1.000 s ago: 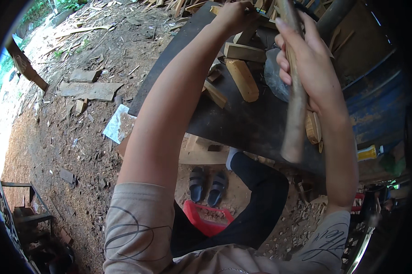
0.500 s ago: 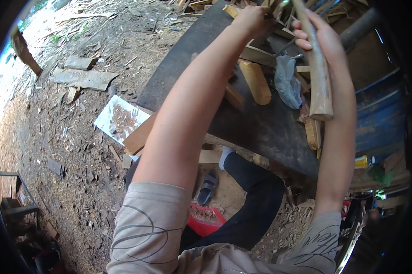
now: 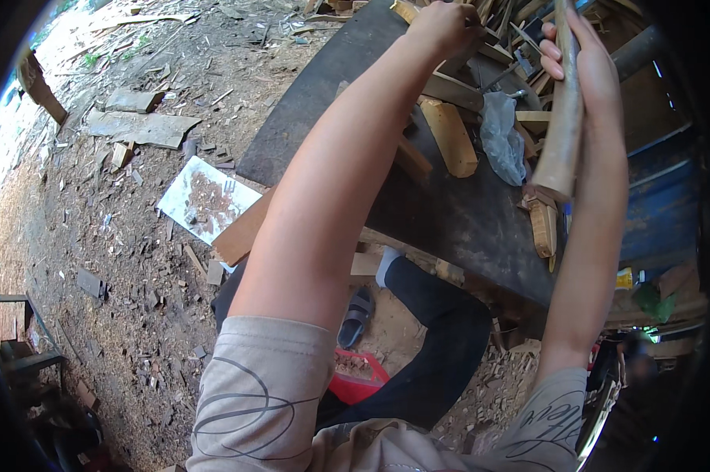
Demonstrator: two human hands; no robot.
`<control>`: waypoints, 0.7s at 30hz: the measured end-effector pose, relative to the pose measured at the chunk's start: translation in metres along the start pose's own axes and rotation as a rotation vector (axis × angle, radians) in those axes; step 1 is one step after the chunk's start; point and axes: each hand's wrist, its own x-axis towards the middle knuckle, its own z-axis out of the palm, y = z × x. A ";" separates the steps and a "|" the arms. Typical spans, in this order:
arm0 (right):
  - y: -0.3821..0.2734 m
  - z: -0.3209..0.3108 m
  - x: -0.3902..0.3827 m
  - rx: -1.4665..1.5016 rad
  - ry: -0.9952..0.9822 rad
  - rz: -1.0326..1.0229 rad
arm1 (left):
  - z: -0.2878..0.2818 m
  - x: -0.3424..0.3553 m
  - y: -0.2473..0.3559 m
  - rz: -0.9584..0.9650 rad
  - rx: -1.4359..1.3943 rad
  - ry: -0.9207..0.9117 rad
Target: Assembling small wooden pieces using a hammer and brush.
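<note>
My right hand (image 3: 595, 75) is closed round a thick, pale wooden handle (image 3: 561, 141). The handle slants down along the forearm to a blunt lower end; its top runs out of the picture. Near the top edge, my left hand (image 3: 447, 30) is closed in a fist, and what it grips is hidden. Under both arms lies a dark workbench top (image 3: 449, 224). A yellowish wood block (image 3: 449, 138) rests on it below my left hand. Between the block and the handle is a crumpled clear plastic bag (image 3: 502, 138). Another cut wood piece (image 3: 542, 228) lies below the handle's end.
Offcuts and sticks crowd the bench's far end. A brown board (image 3: 245, 230) sticks out beside my left arm, next to a dirty white sheet (image 3: 202, 200). Below are a sandal (image 3: 356, 317) and a red container (image 3: 359, 385). Chips and scraps litter the ground (image 3: 135, 259).
My right hand has shifted right, and the handle now leans more, its lower end pointing down to the left. The left fist is slightly higher and further right, still closed.
</note>
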 end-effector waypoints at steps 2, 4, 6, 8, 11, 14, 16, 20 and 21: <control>0.005 0.008 -0.006 -0.094 0.107 -0.118 | 0.003 0.001 -0.003 -0.005 0.065 -0.020; 0.014 0.020 -0.010 -0.103 0.283 -0.267 | 0.007 0.002 -0.007 -0.036 0.102 -0.058; 0.018 0.030 -0.007 -0.028 0.240 -0.057 | 0.012 0.002 -0.013 0.019 -0.079 -0.026; 0.015 0.035 -0.002 0.048 0.114 0.362 | 0.020 0.004 -0.013 0.021 -0.004 0.017; -0.004 0.029 -0.007 -0.086 0.160 0.135 | 0.023 0.003 -0.014 -0.008 -0.024 0.023; -0.011 0.033 -0.018 -0.154 0.278 -0.087 | 0.017 0.000 -0.012 0.025 -0.016 0.044; -0.003 0.042 -0.026 -0.197 0.302 -0.382 | 0.012 -0.002 -0.009 0.055 0.009 0.055; 0.003 0.052 -0.025 -0.011 0.145 0.001 | 0.005 -0.005 0.000 0.020 -0.021 0.015; 0.003 0.052 -0.022 0.049 0.180 0.268 | 0.003 -0.005 0.001 -0.044 0.029 -0.006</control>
